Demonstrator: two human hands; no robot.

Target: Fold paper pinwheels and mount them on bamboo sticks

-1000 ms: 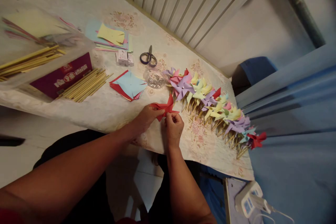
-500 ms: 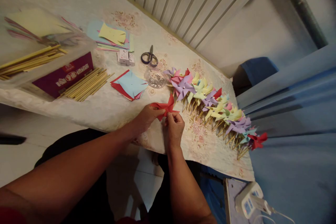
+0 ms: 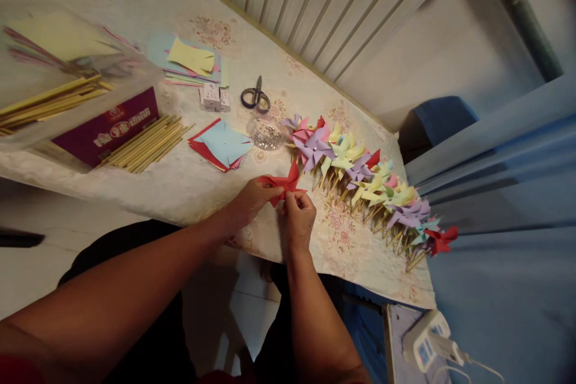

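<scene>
Between my two hands is a red paper pinwheel [image 3: 290, 179], its blades folded toward the middle, held just above the table's near edge. My left hand [image 3: 255, 199] pinches its left side. The fingers of my right hand [image 3: 299, 211] are closed on the pinwheel's centre and lower edge; whether a pin is between them I cannot tell. Beyond my left hand lies a stack of cut paper squares [image 3: 224, 143], light blue on top with red below. A clear round dish of metal pins [image 3: 269, 134] sits beside that stack.
Finished pinwheels [image 3: 360, 171] on sticks lie in a row to the right. Scissors [image 3: 255, 96], small boxes [image 3: 213, 98] and coloured paper [image 3: 191, 57] lie farther back. Left are wooden sticks [image 3: 146, 144] and a clear bin [image 3: 155, 75]. A power strip [image 3: 427, 342] is at lower right.
Both hands stay almost in place on the red pinwheel, with only slight finger movement. The view has shifted a little.
</scene>
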